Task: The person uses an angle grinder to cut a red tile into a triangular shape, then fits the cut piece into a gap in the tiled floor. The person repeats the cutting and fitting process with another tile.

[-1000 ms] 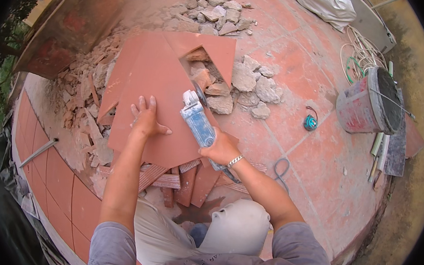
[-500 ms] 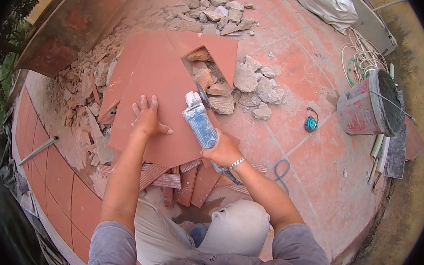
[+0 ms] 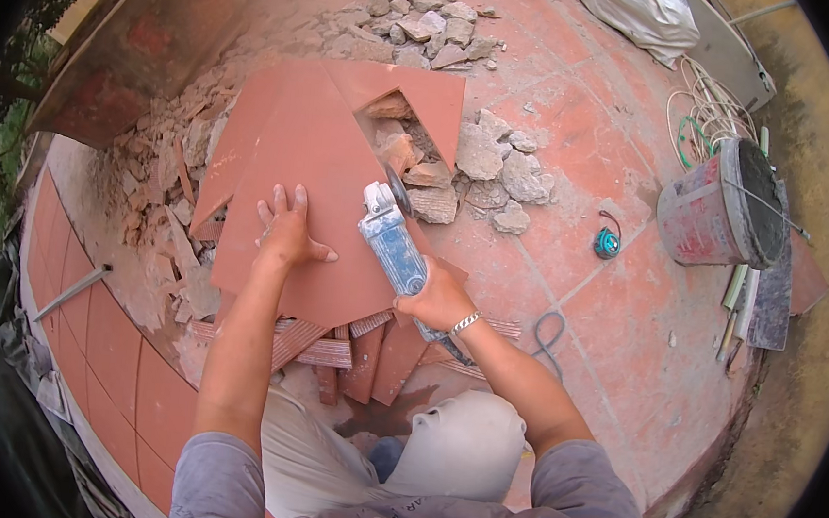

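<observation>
My right hand is wrapped round the body of a blue angle grinder with a pale metal head. Its thin disc stands on edge at the right side of a large red tile. Whether the disc is cutting into the tile cannot be made out. My left hand lies with spread fingers on that tile, left of the grinder. Another red tile with an angular opening lies beyond it, rubble showing through. Tile offcuts stick out beneath the near edge, in front of my knees.
Broken concrete lumps lie right of the tiles, with more rubble beyond and to the left. A teal tape measure rests on the floor. At the right stand a mortar-smeared bucket and a coil of cable.
Almost nothing differs. The grinder and my right hand have shifted very slightly, while my left hand stays flat in the same place on the tile.
</observation>
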